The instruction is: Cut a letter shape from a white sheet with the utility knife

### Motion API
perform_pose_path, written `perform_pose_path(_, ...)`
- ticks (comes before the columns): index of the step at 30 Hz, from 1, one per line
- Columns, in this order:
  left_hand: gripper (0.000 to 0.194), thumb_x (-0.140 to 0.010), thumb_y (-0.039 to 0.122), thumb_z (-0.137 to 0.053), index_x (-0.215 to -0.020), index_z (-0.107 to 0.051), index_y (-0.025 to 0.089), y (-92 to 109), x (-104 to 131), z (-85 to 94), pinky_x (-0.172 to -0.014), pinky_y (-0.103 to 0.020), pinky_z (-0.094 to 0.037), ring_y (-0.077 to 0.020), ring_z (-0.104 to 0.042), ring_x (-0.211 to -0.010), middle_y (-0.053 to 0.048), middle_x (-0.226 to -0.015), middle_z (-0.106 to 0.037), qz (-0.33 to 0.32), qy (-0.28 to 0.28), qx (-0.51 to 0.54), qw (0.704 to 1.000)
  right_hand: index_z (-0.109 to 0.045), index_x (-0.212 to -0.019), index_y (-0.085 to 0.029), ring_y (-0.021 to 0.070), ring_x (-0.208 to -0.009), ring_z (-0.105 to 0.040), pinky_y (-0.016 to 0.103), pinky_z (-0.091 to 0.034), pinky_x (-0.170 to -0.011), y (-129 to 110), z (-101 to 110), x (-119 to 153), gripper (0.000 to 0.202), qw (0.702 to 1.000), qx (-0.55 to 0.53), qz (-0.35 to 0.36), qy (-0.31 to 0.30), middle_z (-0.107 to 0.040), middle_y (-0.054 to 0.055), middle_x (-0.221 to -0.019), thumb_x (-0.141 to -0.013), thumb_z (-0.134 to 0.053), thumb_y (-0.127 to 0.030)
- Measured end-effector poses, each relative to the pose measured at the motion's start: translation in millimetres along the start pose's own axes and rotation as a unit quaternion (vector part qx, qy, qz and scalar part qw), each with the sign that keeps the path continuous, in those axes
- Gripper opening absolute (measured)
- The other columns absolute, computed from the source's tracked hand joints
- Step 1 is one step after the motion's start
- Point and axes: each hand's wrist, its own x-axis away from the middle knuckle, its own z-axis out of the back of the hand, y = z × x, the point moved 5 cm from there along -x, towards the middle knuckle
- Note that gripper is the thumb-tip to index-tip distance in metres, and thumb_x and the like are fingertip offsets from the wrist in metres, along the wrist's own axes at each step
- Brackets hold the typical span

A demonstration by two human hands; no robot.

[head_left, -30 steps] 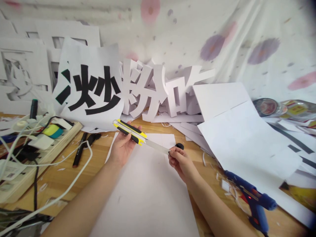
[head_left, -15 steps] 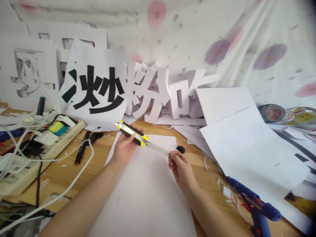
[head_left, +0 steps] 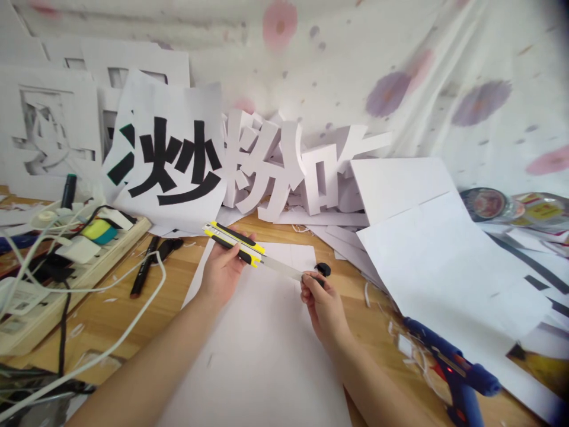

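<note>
My left hand is closed around a yellow-and-black utility knife, thumb on top, held at a slant above the white sheet. A thin metal strip runs out of the knife's right end towards my right hand. With thumb and fingertips, my right hand pinches the strip's far end, where a small dark piece shows; the fingers partly hide it. Just behind those fingers a black round piece lies at the sheet's edge.
A blue glue gun with a red light lies at the right. White cables cross a power strip on the left, near a black marker. White three-dimensional letters and a sheet with black characters stand behind.
The knife has turned slightly in my left hand, so its slotted face shows differently. Both hands keep their grips, and the whole view has shifted a little.
</note>
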Motion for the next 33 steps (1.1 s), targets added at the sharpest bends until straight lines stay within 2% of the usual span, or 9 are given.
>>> perform_pose_path(8,0.026,-0.074,0.01,-0.063,-0.096,-0.059,0.023,-4,6,-0.5,-0.086,-0.034,-0.046,-0.0229,-0.056,-0.108,-0.002,-0.104,-0.063,-0.001,0.041,0.008,0.999,-0.058,-0.066,-0.018,0.0079,-0.046,-0.039,0.023,-0.03,-0.042,-1,2,-3,0.025,1.0,-0.022,-0.017,-0.004,-0.047,-0.004,-0.053,-0.053,-0.074,-0.032)
perform_pose_path(18,0.027,-0.073,0.011,-0.065,-0.096,-0.06,0.025,-13,11,-5.1,-0.095,-0.043,-0.041,-0.0249,-0.054,-0.111,0.0,-0.096,-0.063,0.024,0.023,0.003,0.999,-0.06,-0.064,-0.016,0.0067,-0.048,-0.039,0.022,-0.031,-0.044,5,-5,1,0.022,0.997,-0.015,-0.053,-0.047,-0.049,-0.003,-0.055,-0.057,-0.074,-0.031)
perform_pose_path(27,0.033,-0.073,0.014,-0.066,-0.102,-0.056,0.026,-30,15,-5.6,-0.094,-0.046,-0.04,-0.0246,-0.055,-0.11,-0.001,-0.098,-0.062,0.053,0.011,-0.006,0.999,-0.064,-0.072,-0.015,0.0051,-0.05,-0.045,0.019,-0.037,-0.048,9,-16,8,0.023,0.984,-0.036,-0.097,-0.145,-0.056,-0.002,-0.059,-0.062,-0.074,-0.033)
perform_pose_path(33,0.033,-0.072,0.014,-0.066,-0.101,-0.056,0.026,-32,17,-6.9,-0.095,-0.045,-0.04,-0.0247,-0.054,-0.111,-0.001,-0.098,-0.062,0.054,0.017,0.0,0.998,-0.066,-0.078,-0.015,0.0067,-0.053,-0.052,0.021,-0.044,-0.053,10,-17,9,0.028,0.982,-0.057,-0.113,-0.142,-0.063,0.001,-0.066,-0.061,-0.076,-0.034)
